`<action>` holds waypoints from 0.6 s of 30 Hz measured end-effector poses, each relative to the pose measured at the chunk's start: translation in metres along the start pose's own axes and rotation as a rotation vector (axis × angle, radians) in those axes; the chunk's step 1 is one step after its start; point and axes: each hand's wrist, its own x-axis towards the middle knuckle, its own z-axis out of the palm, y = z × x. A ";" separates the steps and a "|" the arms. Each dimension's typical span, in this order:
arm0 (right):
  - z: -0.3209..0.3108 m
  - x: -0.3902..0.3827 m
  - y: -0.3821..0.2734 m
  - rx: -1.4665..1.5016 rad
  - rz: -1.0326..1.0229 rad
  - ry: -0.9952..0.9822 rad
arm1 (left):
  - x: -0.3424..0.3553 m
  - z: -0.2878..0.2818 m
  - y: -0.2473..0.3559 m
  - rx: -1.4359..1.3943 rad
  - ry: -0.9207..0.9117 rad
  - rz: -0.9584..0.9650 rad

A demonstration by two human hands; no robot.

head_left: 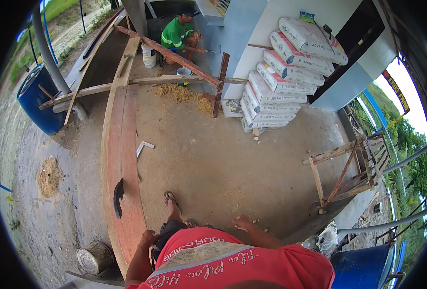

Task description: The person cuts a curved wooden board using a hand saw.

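A long reddish wooden plank [125, 125] stretches away from me on the left, its far end raised on a crossbeam. My left hand [149, 238] is low beside the plank's near right edge; its fingers are mostly hidden. Out to my right, above the floor, my right hand [242, 222] has its fingers curled, and I cannot see whether anything is in it. On the plank lies a dark curved tool [118, 198], its kind unclear, touched by neither hand. A pale metal carpenter's square [144, 147] is just right of the plank.
Stacked cement bags [276, 91] stand by the wall. A co-worker in a green shirt [176, 34] crouches at the back, near a white bucket [149, 57]. Wooden beams [175, 58] cross beyond the sawdust [184, 96]. At right is a wooden frame [341, 168]; a blue barrel [42, 98] stands left.
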 end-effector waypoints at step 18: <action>-0.063 0.087 -0.336 -0.466 -0.365 0.253 | 0.144 -0.129 -0.018 -0.115 -0.056 -0.085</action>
